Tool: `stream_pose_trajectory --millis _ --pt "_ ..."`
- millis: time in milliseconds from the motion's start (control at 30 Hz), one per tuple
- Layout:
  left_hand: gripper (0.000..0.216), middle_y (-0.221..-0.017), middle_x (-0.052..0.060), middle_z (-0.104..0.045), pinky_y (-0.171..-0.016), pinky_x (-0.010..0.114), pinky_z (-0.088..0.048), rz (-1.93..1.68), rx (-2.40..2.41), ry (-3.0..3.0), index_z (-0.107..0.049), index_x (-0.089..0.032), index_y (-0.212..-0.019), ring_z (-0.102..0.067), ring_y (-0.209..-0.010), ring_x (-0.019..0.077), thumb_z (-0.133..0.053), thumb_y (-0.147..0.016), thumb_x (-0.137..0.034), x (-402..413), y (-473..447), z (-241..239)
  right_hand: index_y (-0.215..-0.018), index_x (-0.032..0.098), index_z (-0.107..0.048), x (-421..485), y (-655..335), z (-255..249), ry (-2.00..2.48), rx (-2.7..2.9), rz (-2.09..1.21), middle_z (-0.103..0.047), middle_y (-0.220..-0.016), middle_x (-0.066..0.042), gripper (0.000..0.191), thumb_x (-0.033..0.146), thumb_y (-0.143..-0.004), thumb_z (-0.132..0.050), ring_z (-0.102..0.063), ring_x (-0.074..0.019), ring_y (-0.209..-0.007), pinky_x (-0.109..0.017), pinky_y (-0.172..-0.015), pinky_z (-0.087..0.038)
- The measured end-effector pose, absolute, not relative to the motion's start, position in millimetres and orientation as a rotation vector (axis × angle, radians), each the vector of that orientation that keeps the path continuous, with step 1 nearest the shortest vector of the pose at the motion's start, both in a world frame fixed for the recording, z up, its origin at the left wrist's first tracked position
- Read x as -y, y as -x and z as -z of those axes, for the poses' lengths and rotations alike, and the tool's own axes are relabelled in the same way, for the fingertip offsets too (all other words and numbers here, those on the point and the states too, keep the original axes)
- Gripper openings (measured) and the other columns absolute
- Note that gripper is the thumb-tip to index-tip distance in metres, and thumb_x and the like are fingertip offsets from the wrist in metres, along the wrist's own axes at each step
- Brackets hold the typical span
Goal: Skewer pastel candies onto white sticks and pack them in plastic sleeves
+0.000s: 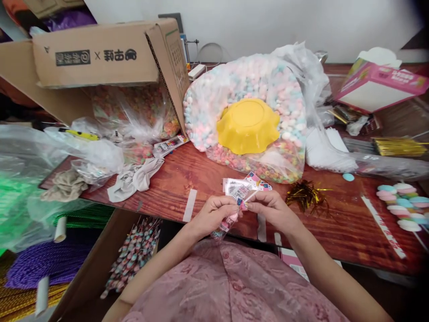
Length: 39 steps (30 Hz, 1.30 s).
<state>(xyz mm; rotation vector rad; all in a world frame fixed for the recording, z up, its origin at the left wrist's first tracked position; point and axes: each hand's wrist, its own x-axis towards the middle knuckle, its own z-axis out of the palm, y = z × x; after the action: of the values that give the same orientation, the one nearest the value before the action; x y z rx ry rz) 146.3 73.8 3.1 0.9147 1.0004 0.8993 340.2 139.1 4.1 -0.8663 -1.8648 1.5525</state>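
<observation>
Clear crinkled plastic forms the candy packet [234, 210], pinched at its printed top by left hand [214, 213] and right hand [273, 209] above the wooden table [335, 223] edge. Print unreadable. Long axis tilts, lower end toward the body. Gold twist ties [306, 197] lie nearby.

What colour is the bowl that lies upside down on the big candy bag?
Yellow. The bowl shows clearly in the head view.

Upside-down Chinese logos, "×" between, on cardboard box [97, 56]
</observation>
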Motion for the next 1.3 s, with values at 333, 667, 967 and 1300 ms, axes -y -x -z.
stream_pose_trajectory --millis 333,667,967,1300 --pt "0.033 -0.062 0.001 -0.056 -0.053 0.019 -0.037 -0.993 -1.041 -0.662 -0.062 -0.012 -0.066 -0.055 -0.057 0.0082 -0.072 -0.074 -0.043 -78.9 -154.0 6.7 -0.077 0.025 -0.077 -125.3 -405.2 25.3 1.197 1.553 -0.924 -0.066 -0.074 -0.001 0.007 0.029 -0.078 -0.072 -0.060 -0.0143 -0.070 -0.027 -0.064 -0.048" --pt "0.039 -0.056 -0.003 -0.047 -0.046 0.018 -0.027 -0.949 -1.115 -0.790 -0.053 -0.015 -0.058 -0.038 -0.048 0.0045 -0.067 -0.076 -0.047 -75.7 -181.1 8.2 -0.081 0.026 -0.074 -98.6 -390.1 2.1 1.121 1.530 -0.781 -0.066 -0.081 -0.002 0.005 0.023 -0.081 -0.070 -0.062 -0.0167 -0.076 -0.030 -0.068 -0.050" --pt "0.027 -0.056 -0.003 -0.046 -0.051 0.021 -0.032 -1.017 -1.199 -0.985 -0.053 -0.016 -0.059 -0.039 -0.052 0.0071 -0.056 -0.076 -0.036 -71.6 -173.6 6.3 -0.091 0.027 -0.077 -90.7 -318.6 15.1 1.003 1.646 -1.064 -0.071 -0.078 -0.001 0.017 0.023 -0.086 -0.062 -0.064 -0.0158 -0.072 -0.029 -0.067 -0.052" --pt "0.033 -0.057 -0.002 -0.050 -0.049 0.020 -0.028 -1.032 -1.120 -0.717 -0.059 -0.015 -0.060 -0.039 -0.050 0.0063 -0.071 -0.069 -0.045 -68.9 -171.4 14.6 -0.097 0.022 -0.066 -91.7 -317.1 21.6 1.071 1.692 -0.969 -0.056 -0.058 0.006 0.017 0.019 -0.081 -0.060 -0.050 -0.0102 -0.050 -0.023 -0.052 -0.042"
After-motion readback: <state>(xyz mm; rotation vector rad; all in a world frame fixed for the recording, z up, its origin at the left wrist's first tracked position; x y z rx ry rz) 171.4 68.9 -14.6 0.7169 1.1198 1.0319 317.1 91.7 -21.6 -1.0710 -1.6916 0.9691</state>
